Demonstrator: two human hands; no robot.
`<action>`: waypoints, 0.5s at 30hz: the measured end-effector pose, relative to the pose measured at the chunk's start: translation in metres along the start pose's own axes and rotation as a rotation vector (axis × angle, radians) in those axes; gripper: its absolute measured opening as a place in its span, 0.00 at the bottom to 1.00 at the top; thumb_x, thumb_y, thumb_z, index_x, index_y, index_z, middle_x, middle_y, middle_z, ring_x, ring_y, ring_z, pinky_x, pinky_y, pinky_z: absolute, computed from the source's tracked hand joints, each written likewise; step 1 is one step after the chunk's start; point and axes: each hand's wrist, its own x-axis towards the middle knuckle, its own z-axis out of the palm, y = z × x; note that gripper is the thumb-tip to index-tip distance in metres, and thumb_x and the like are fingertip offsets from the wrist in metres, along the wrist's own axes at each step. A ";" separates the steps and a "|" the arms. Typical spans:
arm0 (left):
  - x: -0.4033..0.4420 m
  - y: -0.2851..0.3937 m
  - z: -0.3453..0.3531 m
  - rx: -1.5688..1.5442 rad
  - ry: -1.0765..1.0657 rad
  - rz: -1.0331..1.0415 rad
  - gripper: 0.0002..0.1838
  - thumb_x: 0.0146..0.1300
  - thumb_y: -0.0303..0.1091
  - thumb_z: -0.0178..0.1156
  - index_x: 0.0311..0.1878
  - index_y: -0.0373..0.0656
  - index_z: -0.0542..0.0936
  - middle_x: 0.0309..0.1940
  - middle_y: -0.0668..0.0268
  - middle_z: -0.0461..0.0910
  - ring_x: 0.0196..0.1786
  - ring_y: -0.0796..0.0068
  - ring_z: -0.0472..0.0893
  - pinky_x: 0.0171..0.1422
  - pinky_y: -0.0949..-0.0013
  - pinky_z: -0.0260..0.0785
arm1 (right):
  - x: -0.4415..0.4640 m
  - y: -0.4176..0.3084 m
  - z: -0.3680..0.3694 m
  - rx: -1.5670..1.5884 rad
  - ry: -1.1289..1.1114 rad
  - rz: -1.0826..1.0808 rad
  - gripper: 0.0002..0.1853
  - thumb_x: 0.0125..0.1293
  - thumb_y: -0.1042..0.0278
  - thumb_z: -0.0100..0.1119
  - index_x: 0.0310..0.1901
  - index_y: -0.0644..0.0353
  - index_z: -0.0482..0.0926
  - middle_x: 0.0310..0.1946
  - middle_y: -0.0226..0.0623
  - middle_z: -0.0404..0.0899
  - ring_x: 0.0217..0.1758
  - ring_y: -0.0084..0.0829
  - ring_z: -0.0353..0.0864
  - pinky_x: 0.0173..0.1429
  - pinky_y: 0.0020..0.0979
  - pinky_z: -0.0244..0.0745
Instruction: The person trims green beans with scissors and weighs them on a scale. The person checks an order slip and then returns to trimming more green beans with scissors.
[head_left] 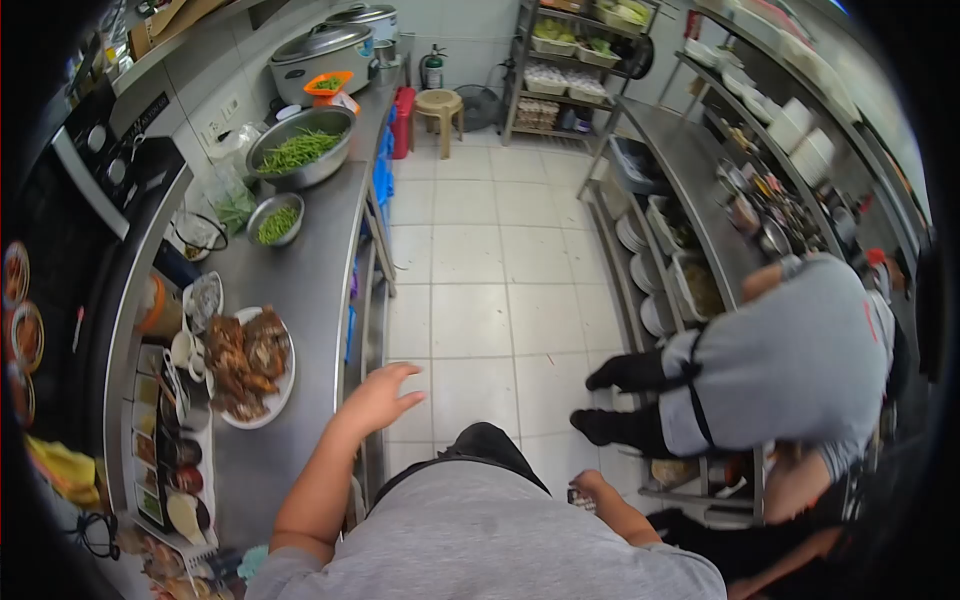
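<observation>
Your left hand [385, 398] is open, fingers and thumb spread, with nothing visible in its grasp; it appears over the floor, just beyond the edge of the left-side table [318, 265]. Your right hand [592, 484] hangs low, fingers curled, apparently closed on a small object [578, 498] too unclear to identify. The plate [288, 388] of browned meat [258, 350] sits on the left-side table, near your left hand but not touched by it.

State of work, as judged: the meat looks cooked and plated. Long green beans [300, 150] lie in the large bowl [333, 164]; the small bowl [295, 218] beside it holds short green pieces, so cutting appears partly done, with the long ones left.

Room: the tiled floor [465, 300] runs ahead between both tables towards a stool [438, 103]. On your right, a bending co-worker [790, 350] narrows the passage, feet extending into it.
</observation>
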 end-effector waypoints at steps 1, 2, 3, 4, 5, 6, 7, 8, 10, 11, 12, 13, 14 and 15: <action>0.035 0.001 -0.012 0.009 0.011 -0.021 0.25 0.64 0.43 0.61 0.60 0.41 0.73 0.61 0.49 0.71 0.66 0.52 0.69 0.70 0.59 0.61 | 0.006 -0.016 -0.016 0.276 -0.082 0.225 0.15 0.61 0.56 0.64 0.38 0.62 0.83 0.29 0.41 0.83 0.28 0.36 0.83 0.30 0.38 0.78; 0.069 0.001 -0.024 -0.015 -0.016 0.028 0.25 0.64 0.43 0.61 0.60 0.41 0.73 0.62 0.50 0.70 0.66 0.52 0.69 0.69 0.59 0.61 | 0.014 -0.032 -0.032 0.263 -0.122 0.277 0.16 0.62 0.56 0.63 0.39 0.63 0.82 0.30 0.41 0.83 0.30 0.35 0.83 0.32 0.38 0.78; 0.102 -0.004 -0.036 -0.041 -0.043 0.077 0.25 0.63 0.43 0.61 0.60 0.41 0.73 0.63 0.50 0.69 0.66 0.52 0.68 0.69 0.59 0.62 | 0.028 -0.048 -0.049 0.248 -0.161 0.331 0.17 0.63 0.55 0.62 0.40 0.64 0.82 0.31 0.41 0.83 0.31 0.35 0.83 0.33 0.39 0.79; 0.134 -0.014 -0.049 -0.039 -0.033 0.056 0.25 0.63 0.43 0.61 0.60 0.41 0.73 0.63 0.50 0.69 0.66 0.52 0.68 0.69 0.59 0.62 | 0.052 -0.064 -0.068 0.231 -0.172 0.319 0.17 0.63 0.55 0.62 0.40 0.64 0.82 0.31 0.41 0.83 0.31 0.35 0.83 0.33 0.39 0.79; 0.167 -0.024 -0.061 -0.027 -0.017 0.043 0.25 0.63 0.43 0.61 0.61 0.41 0.73 0.64 0.50 0.68 0.68 0.51 0.67 0.70 0.58 0.60 | 0.074 -0.080 -0.088 0.165 -0.226 0.326 0.17 0.64 0.55 0.62 0.41 0.63 0.82 0.33 0.41 0.83 0.32 0.34 0.82 0.35 0.39 0.79; 0.201 -0.036 -0.073 -0.015 0.001 0.029 0.26 0.63 0.42 0.62 0.61 0.42 0.73 0.65 0.50 0.67 0.69 0.51 0.65 0.71 0.57 0.58 | 0.106 -0.089 -0.107 0.097 -0.279 0.331 0.16 0.64 0.56 0.61 0.41 0.62 0.82 0.34 0.41 0.83 0.32 0.34 0.82 0.37 0.39 0.79; 0.234 -0.052 -0.085 -0.011 0.011 0.001 0.26 0.63 0.42 0.62 0.61 0.42 0.73 0.65 0.50 0.67 0.69 0.51 0.65 0.71 0.57 0.58 | 0.146 -0.101 -0.127 0.075 -0.293 0.317 0.16 0.64 0.56 0.61 0.41 0.62 0.82 0.34 0.41 0.83 0.32 0.34 0.82 0.37 0.39 0.79; 0.269 -0.070 -0.100 0.084 0.125 -0.015 0.25 0.62 0.42 0.62 0.61 0.42 0.73 0.66 0.50 0.66 0.70 0.49 0.63 0.73 0.53 0.55 | 0.190 -0.115 -0.151 0.016 -0.337 0.285 0.16 0.63 0.54 0.62 0.38 0.62 0.83 0.33 0.39 0.83 0.32 0.34 0.82 0.36 0.38 0.80; 0.340 -0.111 -0.135 0.184 0.287 -0.108 0.25 0.60 0.39 0.63 0.61 0.43 0.74 0.71 0.52 0.59 0.75 0.48 0.54 0.76 0.46 0.45 | 0.262 -0.153 -0.208 -0.129 -0.377 0.091 0.18 0.63 0.51 0.61 0.37 0.60 0.83 0.32 0.38 0.84 0.31 0.33 0.83 0.36 0.37 0.80; 0.380 -0.134 -0.159 0.204 0.272 -0.136 0.25 0.60 0.39 0.63 0.61 0.43 0.74 0.71 0.52 0.59 0.75 0.48 0.54 0.76 0.46 0.45 | 0.312 -0.174 -0.237 -0.370 -0.414 -0.222 0.17 0.63 0.52 0.60 0.38 0.59 0.84 0.33 0.38 0.85 0.30 0.32 0.83 0.36 0.38 0.80; 0.417 -0.159 -0.178 0.382 0.382 -0.184 0.28 0.57 0.38 0.65 0.62 0.44 0.73 0.72 0.52 0.56 0.76 0.49 0.52 0.77 0.48 0.43 | 0.365 -0.184 -0.242 -0.419 -0.169 -0.260 0.18 0.62 0.51 0.61 0.38 0.59 0.85 0.35 0.39 0.85 0.34 0.35 0.84 0.39 0.41 0.79; 0.448 -0.186 -0.190 0.552 0.464 -0.228 0.31 0.55 0.38 0.67 0.62 0.44 0.72 0.73 0.52 0.54 0.77 0.50 0.50 0.78 0.50 0.42 | 0.403 -0.211 -0.258 -0.434 -0.050 -0.215 0.19 0.61 0.49 0.61 0.38 0.59 0.86 0.37 0.41 0.85 0.40 0.40 0.83 0.45 0.45 0.77; 0.481 -0.212 -0.205 0.588 0.438 -0.251 0.33 0.53 0.36 0.68 0.64 0.45 0.70 0.74 0.52 0.51 0.77 0.50 0.48 0.78 0.49 0.40 | 0.438 -0.249 -0.285 -0.509 -0.101 -0.282 0.21 0.61 0.47 0.60 0.36 0.60 0.85 0.39 0.44 0.84 0.45 0.45 0.82 0.49 0.46 0.75; 0.509 -0.236 -0.218 0.625 0.418 -0.267 0.36 0.52 0.35 0.69 0.66 0.45 0.68 0.75 0.52 0.48 0.78 0.50 0.46 0.78 0.48 0.38 | 0.478 -0.282 -0.302 -0.486 -0.096 -0.347 0.19 0.60 0.51 0.59 0.34 0.61 0.85 0.38 0.47 0.83 0.45 0.48 0.82 0.49 0.46 0.75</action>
